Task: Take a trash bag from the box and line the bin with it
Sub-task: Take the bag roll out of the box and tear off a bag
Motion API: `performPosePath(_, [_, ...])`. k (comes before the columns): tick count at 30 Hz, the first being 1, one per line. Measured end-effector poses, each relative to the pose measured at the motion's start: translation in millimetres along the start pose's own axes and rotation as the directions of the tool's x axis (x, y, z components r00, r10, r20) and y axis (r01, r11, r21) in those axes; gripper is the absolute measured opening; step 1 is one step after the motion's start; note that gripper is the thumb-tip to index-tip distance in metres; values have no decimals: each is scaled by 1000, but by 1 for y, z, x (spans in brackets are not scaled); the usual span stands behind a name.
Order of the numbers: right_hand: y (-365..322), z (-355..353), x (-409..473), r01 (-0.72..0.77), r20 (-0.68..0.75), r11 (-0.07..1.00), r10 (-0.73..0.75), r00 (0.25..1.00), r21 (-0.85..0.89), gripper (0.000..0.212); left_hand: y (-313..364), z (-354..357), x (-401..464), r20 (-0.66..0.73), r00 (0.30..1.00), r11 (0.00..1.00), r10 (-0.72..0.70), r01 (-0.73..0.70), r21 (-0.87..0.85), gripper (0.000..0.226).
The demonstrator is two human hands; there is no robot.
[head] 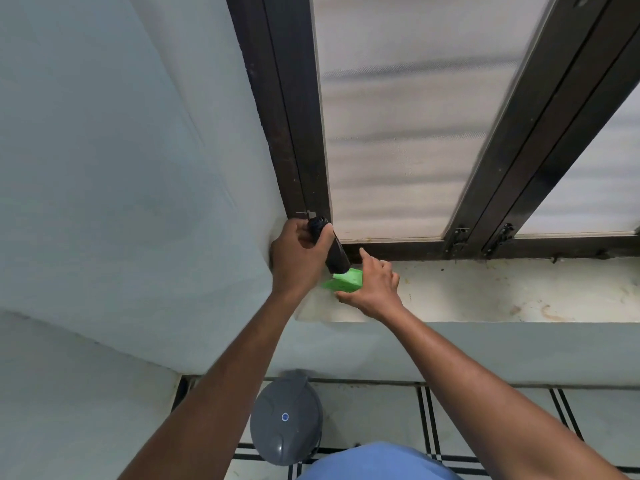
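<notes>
A small green box lies on the window sill near the left corner. My right hand holds the box, thumb below it and index finger pointing up. My left hand grips the top of a black roll of trash bags, whose lower end sits in the box's opening. On the floor below, against the wall, stands a grey bin with its lid closed.
A dark window frame with frosted panes rises behind the sill. A pale wall fills the left. The tiled floor has black lines. My blue shirt shows at the bottom edge.
</notes>
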State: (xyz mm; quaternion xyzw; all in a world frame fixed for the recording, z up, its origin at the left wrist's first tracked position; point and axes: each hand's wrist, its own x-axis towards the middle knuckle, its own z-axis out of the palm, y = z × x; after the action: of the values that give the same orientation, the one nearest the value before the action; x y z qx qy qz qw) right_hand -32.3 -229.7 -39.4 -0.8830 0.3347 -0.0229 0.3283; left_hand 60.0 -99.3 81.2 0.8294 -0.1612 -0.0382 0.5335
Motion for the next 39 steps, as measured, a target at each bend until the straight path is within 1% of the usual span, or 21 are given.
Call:
performPosePath(2, [-4,-7,-9,22,24,990,-26,999,137,143,-2,-1,-3,21,999,1000,-25,25,15,31])
performPosePath(4, [-8,-13,-26,80,-3,953,-83,997,291,143,-5,0,-6,35,998,998,-52,51,38,36])
performPosePath(6, [-13,-17,-41,165,-48,908,-159,986,384,124,-6,2,-9,49,996,993,-77,73,90,42])
performPosePath(8, [-17,-17,-50,259,-139,874,-220,965,411,88,-7,6,-9,74,989,986,-131,122,113,50])
performPosePath(9, [-19,-18,-53,288,-196,854,-223,955,432,71,-7,9,-8,108,980,985,-168,161,68,55])
performPosePath(10, [-23,-20,-54,299,-232,828,-210,950,474,59,-7,11,-7,156,964,976,-213,217,-7,59])
performPosePath(12, [-28,-26,-60,254,-220,744,-146,965,619,47,-3,14,-8,266,923,944,-279,315,-102,67])
performPosePath(14, [-30,-30,-65,163,-158,666,-68,985,728,36,-5,15,-13,333,899,932,-284,341,-125,63])
performPosePath(15, [-30,-32,-67,120,-134,643,-28,991,756,37,-8,17,-15,347,897,933,-273,335,-132,58])
performPosePath(18, [-33,-40,-74,-28,-22,556,83,996,831,51,-12,19,-22,384,878,919,-287,365,-147,46])
performPosePath(20, [-36,-46,-78,-104,51,501,118,992,859,47,-10,19,-23,407,853,896,-328,417,-152,44])
performPosePath(22, [-39,-51,-80,-138,103,440,102,989,887,44,-10,18,-26,427,840,883,-335,438,-168,52])
performPosePath(24, [-40,-52,-82,-172,150,385,85,985,907,43,-14,15,-28,419,843,877,-337,443,-187,67])
performPosePath(25, [-41,-52,-83,-192,174,366,82,981,910,43,-18,12,-29,412,839,864,-355,463,-199,71])
performPosePath(26, [-41,-52,-83,-211,195,348,79,978,914,46,-21,11,-28,419,827,843,-375,493,-217,68])
performPosePath(28, [-41,-52,-82,-235,220,324,82,972,916,51,-21,5,-29,465,790,793,-400,553,-256,51])
performPosePath(29, [-42,-52,-82,-241,224,319,89,970,917,53,-21,3,-29,486,772,770,-410,579,-269,47])
performPosePath(31, [-42,-51,-82,-246,227,320,97,969,915,52,-24,0,-29,515,751,751,-414,601,-273,52])
performPosePath(33, [-44,-51,-83,-250,231,323,97,968,913,50,-31,0,-30,521,760,767,-388,580,-275,62])
performPosePath(36, [-41,-48,-84,-277,243,301,148,959,912,45,-38,-2,-32,492,789,763,-367,558,-326,61])
performPosePath(39, [-31,-43,-86,-336,286,322,194,939,885,43,-41,-5,-34,500,781,744,-375,575,-340,66])
